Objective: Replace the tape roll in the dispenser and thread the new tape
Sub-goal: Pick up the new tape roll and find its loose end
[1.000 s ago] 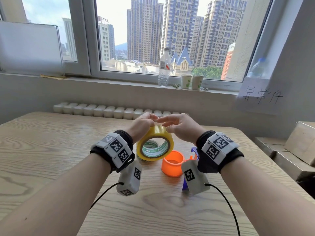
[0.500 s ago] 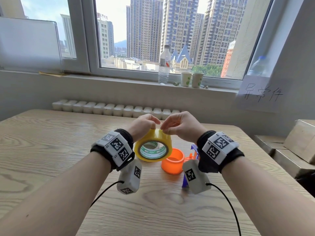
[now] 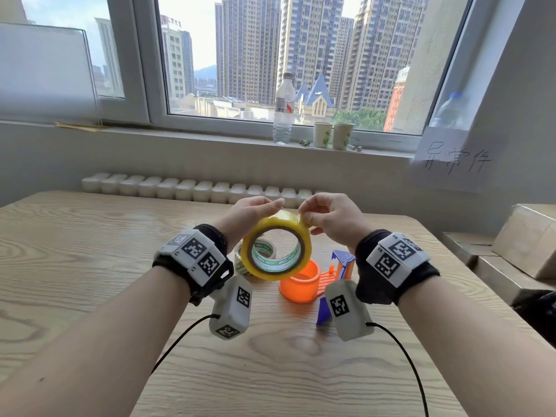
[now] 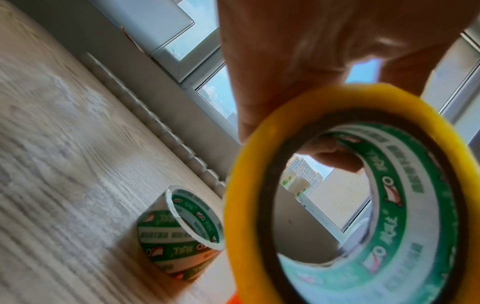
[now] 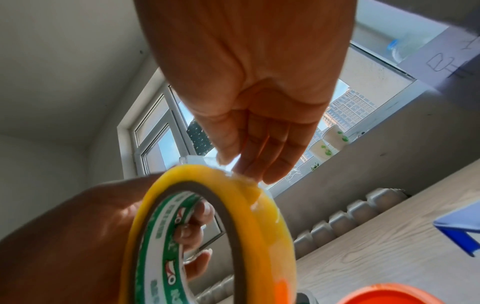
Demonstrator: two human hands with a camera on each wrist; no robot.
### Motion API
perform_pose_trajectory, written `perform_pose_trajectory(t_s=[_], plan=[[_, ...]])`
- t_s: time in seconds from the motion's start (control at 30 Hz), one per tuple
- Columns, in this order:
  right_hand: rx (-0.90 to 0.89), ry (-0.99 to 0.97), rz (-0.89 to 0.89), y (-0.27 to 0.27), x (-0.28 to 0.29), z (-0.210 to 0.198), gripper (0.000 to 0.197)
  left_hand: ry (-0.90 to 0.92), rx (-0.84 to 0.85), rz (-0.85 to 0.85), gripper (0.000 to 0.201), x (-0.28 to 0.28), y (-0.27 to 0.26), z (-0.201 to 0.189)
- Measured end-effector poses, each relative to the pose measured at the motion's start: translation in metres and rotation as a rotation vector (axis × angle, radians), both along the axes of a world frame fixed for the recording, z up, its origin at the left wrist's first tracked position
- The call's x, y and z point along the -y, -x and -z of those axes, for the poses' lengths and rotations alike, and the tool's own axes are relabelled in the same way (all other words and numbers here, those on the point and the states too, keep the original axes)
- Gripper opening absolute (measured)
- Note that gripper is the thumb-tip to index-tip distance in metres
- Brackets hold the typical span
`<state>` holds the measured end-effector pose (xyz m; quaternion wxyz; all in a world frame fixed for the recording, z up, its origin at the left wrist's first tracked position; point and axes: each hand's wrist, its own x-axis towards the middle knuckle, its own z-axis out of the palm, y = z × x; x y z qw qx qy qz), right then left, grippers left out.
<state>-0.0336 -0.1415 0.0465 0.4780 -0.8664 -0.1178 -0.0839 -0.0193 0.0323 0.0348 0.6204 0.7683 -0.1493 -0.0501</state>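
Observation:
A yellow tape roll (image 3: 278, 220) with a green-printed core is held upright above the wooden table (image 3: 90, 266). My left hand (image 3: 258, 207) grips it, thumb on the top and fingers curled through the core (image 5: 192, 228). My right hand (image 3: 305, 216) pinches the loose tape end at the roll's upper right rim (image 5: 244, 179). Below the roll lies the dispenser, with its orange spool (image 3: 301, 281) and blue parts (image 3: 343, 257). An empty green-and-white core (image 4: 179, 232) lies on the table to the left of the spool, partly hidden behind my left wrist in the head view.
A water bottle (image 3: 282, 109) and two paper cups (image 3: 332, 135) stand on the windowsill. A row of white moulded pieces (image 3: 195, 188) runs along the table's far edge. Cardboard boxes (image 3: 526, 242) sit off the table's right side.
Both hands have lifted the yellow roll higher and tilted its opening towards me, uncovering the empty core behind. The right fingers went from lying on the top to pinching the tape edge.

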Motion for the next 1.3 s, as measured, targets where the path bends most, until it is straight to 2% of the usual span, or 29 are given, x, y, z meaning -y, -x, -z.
perform_pose_trajectory(t_s=[0.13, 0.2, 0.47, 0.57, 0.67, 0.8, 0.97, 1.13, 1.3], plan=[[-0.012, -0.044, 0.060, -0.002, 0.007, 0.000, 0.020, -0.098, 0.071, 0.025, 0.028, -0.003, -0.004, 0.004], [-0.020, -0.053, 0.078, -0.003, 0.011, 0.002, 0.020, -0.119, 0.087, 0.008, 0.026, -0.002, -0.006, 0.007], [-0.101, -0.028, 0.179, -0.003, 0.021, 0.008, 0.011, -0.177, 0.004, -0.032, 0.040, 0.015, -0.006, 0.013], [-0.136, -0.042, 0.154, -0.002, 0.028, 0.007, 0.020, -0.180, -0.035, -0.006, 0.039, 0.022, -0.005, 0.015], [-0.146, -0.070, 0.049, 0.003, 0.034, 0.005, 0.023, -0.214, -0.025, 0.040, 0.038, 0.026, -0.005, 0.016], [-0.119, 0.054, -0.001, 0.004, 0.037, 0.005, 0.042, -0.253, 0.003, 0.066, 0.038, 0.030, -0.006, 0.018], [0.058, 0.227, 0.082, 0.007, 0.036, 0.003, 0.017, -0.254, 0.013, 0.062, 0.031, 0.028, -0.009, 0.019], [0.081, 0.219, 0.191, 0.001, 0.034, 0.011, 0.020, -0.281, 0.008, 0.027, 0.045, 0.030, -0.011, 0.024], [0.015, 0.109, 0.282, -0.006, 0.043, 0.021, 0.021, -0.323, -0.002, -0.024, 0.046, 0.033, -0.015, 0.028]])
